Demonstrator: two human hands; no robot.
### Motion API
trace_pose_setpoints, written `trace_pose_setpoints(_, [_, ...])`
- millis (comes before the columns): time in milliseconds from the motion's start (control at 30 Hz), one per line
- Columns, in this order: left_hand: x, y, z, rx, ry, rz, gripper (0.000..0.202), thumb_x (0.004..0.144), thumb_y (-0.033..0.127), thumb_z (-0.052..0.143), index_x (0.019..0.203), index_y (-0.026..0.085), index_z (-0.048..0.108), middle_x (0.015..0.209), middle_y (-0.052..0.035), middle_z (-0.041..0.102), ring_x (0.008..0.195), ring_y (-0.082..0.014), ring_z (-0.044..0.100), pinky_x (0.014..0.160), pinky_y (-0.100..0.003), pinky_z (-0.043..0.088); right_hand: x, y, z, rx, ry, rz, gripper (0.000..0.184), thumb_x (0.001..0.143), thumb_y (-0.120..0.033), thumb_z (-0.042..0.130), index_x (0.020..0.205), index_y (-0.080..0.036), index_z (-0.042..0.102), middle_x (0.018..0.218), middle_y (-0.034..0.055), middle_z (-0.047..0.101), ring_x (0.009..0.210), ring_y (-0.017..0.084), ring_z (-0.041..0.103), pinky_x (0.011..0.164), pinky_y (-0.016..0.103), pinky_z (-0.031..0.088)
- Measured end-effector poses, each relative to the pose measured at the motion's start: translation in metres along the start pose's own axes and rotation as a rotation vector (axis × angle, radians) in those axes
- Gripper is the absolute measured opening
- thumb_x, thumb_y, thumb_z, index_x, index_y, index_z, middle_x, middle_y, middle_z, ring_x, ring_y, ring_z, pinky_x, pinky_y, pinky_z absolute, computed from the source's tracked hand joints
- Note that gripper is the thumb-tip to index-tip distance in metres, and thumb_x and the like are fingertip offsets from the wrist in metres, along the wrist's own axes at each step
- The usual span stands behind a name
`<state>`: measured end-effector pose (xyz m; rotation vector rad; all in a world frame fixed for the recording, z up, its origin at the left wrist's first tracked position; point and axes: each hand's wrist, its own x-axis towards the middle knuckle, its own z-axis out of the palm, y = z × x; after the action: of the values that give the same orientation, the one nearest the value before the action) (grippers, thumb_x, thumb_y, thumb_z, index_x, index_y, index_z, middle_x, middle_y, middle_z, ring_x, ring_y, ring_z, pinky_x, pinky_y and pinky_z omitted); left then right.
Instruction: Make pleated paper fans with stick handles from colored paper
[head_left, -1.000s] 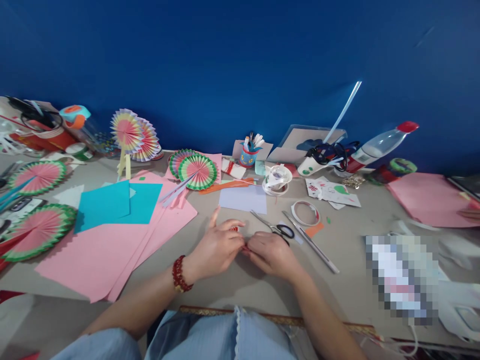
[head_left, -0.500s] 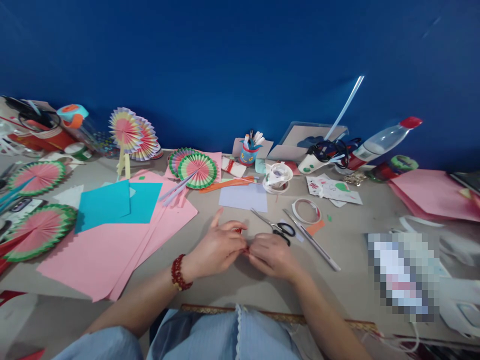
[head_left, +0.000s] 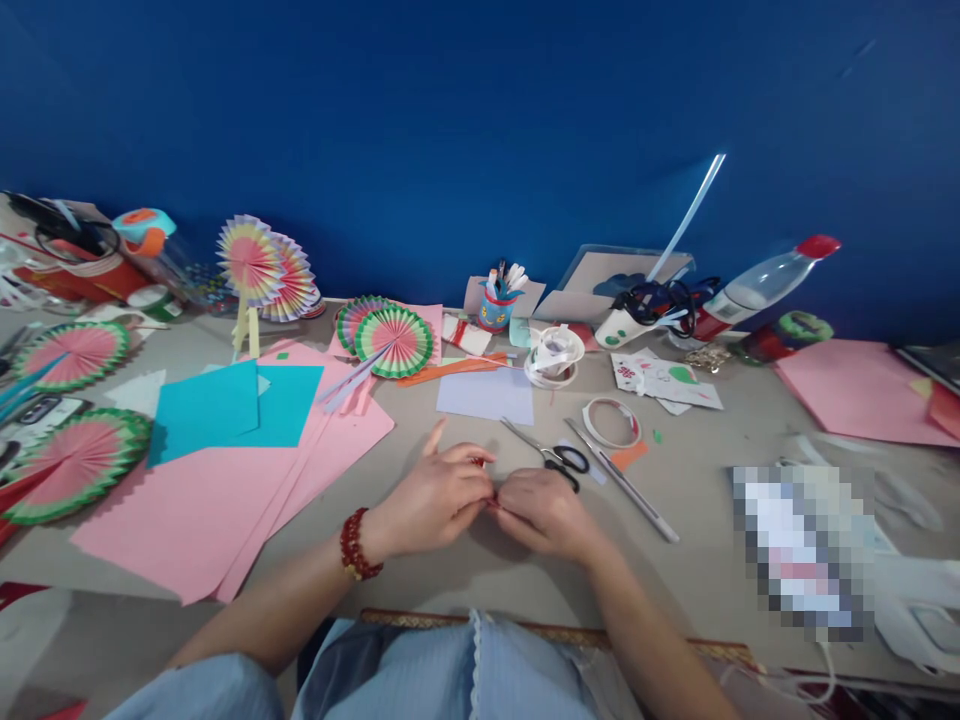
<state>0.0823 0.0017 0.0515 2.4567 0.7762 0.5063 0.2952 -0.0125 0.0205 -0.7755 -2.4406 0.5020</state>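
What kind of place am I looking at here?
Probably a paper-craft worktable: green-edged pleated fan, loose pink sheets, and scissors beside a cutter lie on it. Whether it is in a home, classroom or workshop, I cannot tell.

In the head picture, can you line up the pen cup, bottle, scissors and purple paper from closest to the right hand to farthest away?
From the right hand:
1. Scissors: just beyond it.
2. Purple paper: farther back, toward the left.
3. Pen cup: behind the paper.
4. Bottle: far back, off to the right.
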Motion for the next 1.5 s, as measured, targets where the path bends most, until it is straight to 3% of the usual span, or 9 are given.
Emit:
trace_pose_setpoints(233, [0.000, 0.001, -0.002, 0.005, -0.010, 0.006, 0.019, 0.091, 0.013, 0.051, 0.091, 0.023, 0.067, 0.095, 0.0011, 0.075, 0.124, -0.0185, 0.055, 0.119, -0.054, -0.009, -0.003, 0.002, 0.007, -0.053, 0.097, -0.040, 0.032, 0.096, -0.020, 0.043, 0.064, -0.022, 0.048, 0.057, -0.0010, 0.054, 0.054, 0.014, 0.047, 0.056, 0.029, 0.031])
trace_pose_setpoints(433, [0.000, 0.001, 0.003, 0.158, 0.019, -0.016, 0.021, 0.092, 0.013, 0.048, 0.094, 0.021, 0.067, 0.094, -0.0045, 0.073, 0.126, -0.0229, 0.052, 0.119, -0.059, -0.010, -0.001, 0.003, 0.004, -0.153, 0.076, 0.110, 0.019, 0.095, -0.025, 0.051, 0.077, -0.020, 0.056, 0.068, 0.0023, 0.059, 0.063, 0.016, 0.052, 0.057, 0.028, 0.036])
trace_pose_setpoints(567, [-0.001, -0.003, 0.001, 0.089, 0.127, -0.028, 0.028, 0.092, 0.020, 0.051, 0.118, 0.022, 0.063, 0.129, -0.0097, 0.064, 0.135, -0.0260, 0.045, 0.120, -0.059, -0.005, -0.002, 0.007, 0.004, -0.077, 0.132, 0.074, 0.018, 0.094, -0.017, 0.046, 0.081, -0.021, 0.058, 0.072, 0.0037, 0.063, 0.067, 0.018, 0.056, 0.060, 0.030, 0.043])
trace_pose_setpoints(667, [-0.002, -0.015, -0.004, -0.236, 0.289, -0.063, 0.053, 0.093, 0.040, 0.052, 0.143, 0.023, 0.043, 0.156, -0.0126, 0.035, 0.146, -0.0299, 0.029, 0.121, -0.056, 0.013, -0.003, 0.011, 0.003, 0.045, 0.263, 0.026, 0.011, 0.093, -0.017, 0.053, 0.091, -0.023, 0.061, 0.078, 0.0042, 0.068, 0.072, 0.018, 0.062, 0.066, 0.032, 0.050])
trace_pose_setpoints(733, [0.000, -0.023, -0.004, -0.598, 0.376, -0.134, 0.058, 0.099, 0.050, 0.034, 0.151, 0.024, 0.030, 0.160, -0.0119, 0.028, 0.146, -0.0280, 0.029, 0.118, -0.051, 0.027, -0.003, 0.012, 0.002, 0.098, 0.333, 0.010, 0.010, 0.092, -0.017, 0.057, 0.096, -0.024, 0.063, 0.080, 0.0043, 0.071, 0.073, 0.019, 0.065, 0.067, 0.034, 0.052])
trace_pose_setpoints(833, [0.005, -0.030, 0.001, -1.034, 0.333, -0.221, 0.063, 0.100, 0.056, 0.012, 0.152, 0.024, 0.026, 0.159, -0.0125, 0.030, 0.144, -0.0276, 0.035, 0.113, -0.049, 0.037, -0.003, 0.011, 0.001, 0.119, 0.396, 0.027, 0.010, 0.091, -0.018, 0.060, 0.097, -0.024, 0.065, 0.080, 0.0049, 0.072, 0.073, 0.020, 0.067, 0.066, 0.035, 0.054])
trace_pose_setpoints(967, [0.007, -0.022, 0.009, -1.344, 0.194, -0.191, 0.066, 0.096, 0.065, 0.024, 0.150, 0.028, 0.032, 0.157, -0.0130, 0.035, 0.138, -0.0325, 0.044, 0.108, -0.052, 0.042, -0.002, 0.011, 0.001, 0.111, 0.416, 0.038, 0.007, 0.091, -0.019, 0.061, 0.095, -0.023, 0.066, 0.079, 0.0053, 0.072, 0.071, 0.020, 0.067, 0.065, 0.036, 0.055])
trace_pose_setpoints(1233, [0.001, -0.011, 0.008, -1.353, 0.142, -0.159, 0.077, 0.090, 0.074, 0.030, 0.152, 0.028, 0.032, 0.161, -0.0094, 0.026, 0.143, -0.0336, 0.035, 0.113, -0.051, 0.038, -0.003, 0.013, 0.002, 0.092, 0.444, 0.039, 0.008, 0.090, -0.017, 0.061, 0.094, -0.022, 0.065, 0.078, 0.0057, 0.071, 0.071, 0.020, 0.068, 0.065, 0.033, 0.054])
trace_pose_setpoints(1500, [0.004, -0.025, 0.020, -1.171, 0.376, -0.269, 0.082, 0.091, 0.075, 0.017, 0.152, 0.021, 0.031, 0.148, -0.0158, 0.047, 0.136, -0.0313, 0.045, 0.108, -0.049, 0.041, -0.002, 0.008, 0.006, 0.075, 0.499, 0.042, 0.008, 0.088, -0.015, 0.063, 0.091, -0.022, 0.067, 0.078, 0.0061, 0.072, 0.068, 0.019, 0.067, 0.063, 0.031, 0.053])
